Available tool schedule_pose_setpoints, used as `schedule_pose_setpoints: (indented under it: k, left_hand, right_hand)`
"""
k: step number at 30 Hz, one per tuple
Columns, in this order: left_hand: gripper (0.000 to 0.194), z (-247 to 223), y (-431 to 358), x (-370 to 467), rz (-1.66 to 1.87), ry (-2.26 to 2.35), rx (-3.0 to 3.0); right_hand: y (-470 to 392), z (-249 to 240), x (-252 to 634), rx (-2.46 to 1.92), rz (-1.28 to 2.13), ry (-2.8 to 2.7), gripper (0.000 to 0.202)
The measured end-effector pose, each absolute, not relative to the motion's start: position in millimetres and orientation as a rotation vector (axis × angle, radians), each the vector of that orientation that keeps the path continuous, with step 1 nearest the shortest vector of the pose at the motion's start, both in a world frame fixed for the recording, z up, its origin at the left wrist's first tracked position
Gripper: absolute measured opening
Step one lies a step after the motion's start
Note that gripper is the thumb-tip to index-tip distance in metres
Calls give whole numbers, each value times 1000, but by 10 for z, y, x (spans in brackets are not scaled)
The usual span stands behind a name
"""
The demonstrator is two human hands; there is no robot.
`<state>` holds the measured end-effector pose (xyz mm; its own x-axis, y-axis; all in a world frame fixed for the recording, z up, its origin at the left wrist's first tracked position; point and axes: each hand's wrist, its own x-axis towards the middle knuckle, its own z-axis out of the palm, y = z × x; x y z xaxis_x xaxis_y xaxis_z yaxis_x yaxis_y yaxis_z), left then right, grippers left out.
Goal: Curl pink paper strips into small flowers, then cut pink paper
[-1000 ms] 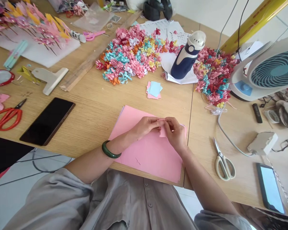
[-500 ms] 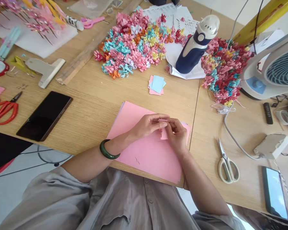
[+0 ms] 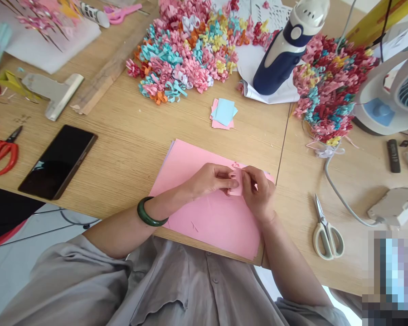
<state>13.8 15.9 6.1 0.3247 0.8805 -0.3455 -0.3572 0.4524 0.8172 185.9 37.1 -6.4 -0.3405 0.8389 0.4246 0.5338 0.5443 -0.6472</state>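
Note:
My left hand pinches the left side of a small pink paper piece, whose edge looks cut into curled strips. At its right side, the fingers of my right hand close on the same piece. Both hands are just over a stack of pink paper sheets. Thin pink scraps lie on the top sheet near my body. Beyond the stack sits a small pile of blue and pink paper squares.
Heaps of curled paper flowers spread across the back. A blue bottle stands on white paper. To the right are beige-handled scissors and a fan. On the left lie a black phone and red-handled scissors.
My right hand has shifted slightly right and turned. The pink paper piece now stands more upright between both hands, its curled strips showing. The whole view has shifted a little.

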Motion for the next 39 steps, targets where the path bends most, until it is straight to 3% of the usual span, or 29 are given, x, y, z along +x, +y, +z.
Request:
schedule_pose_setpoints:
  k: [6, 10, 23, 29, 35, 39]
  left_hand:
    - [22, 116, 198, 41, 938, 1013, 736]
    - [31, 135, 168, 99, 909, 850, 676]
    - [17, 98, 182, -8, 851, 914, 700]
    - [47, 105, 169, 67, 893, 806, 619]
    - [25, 73, 166, 95, 1089, 1040, 764]
    - [24, 49, 162, 75, 1096, 1109, 852]
  right_hand:
    - [406, -64, 1893, -1210, 635, -1826, 6]
    - [370, -42, 1864, -1199, 596, -1801, 5]
    - [431, -41, 1893, -1230, 554, -1745, 8]
    - [362, -19, 1827, -1283, 859, -1570, 15]
    - [254, 38, 1693, -1238, 1302, -1421, 19]
    - [264, 40, 1694, -1233, 1308, -1457, 16]
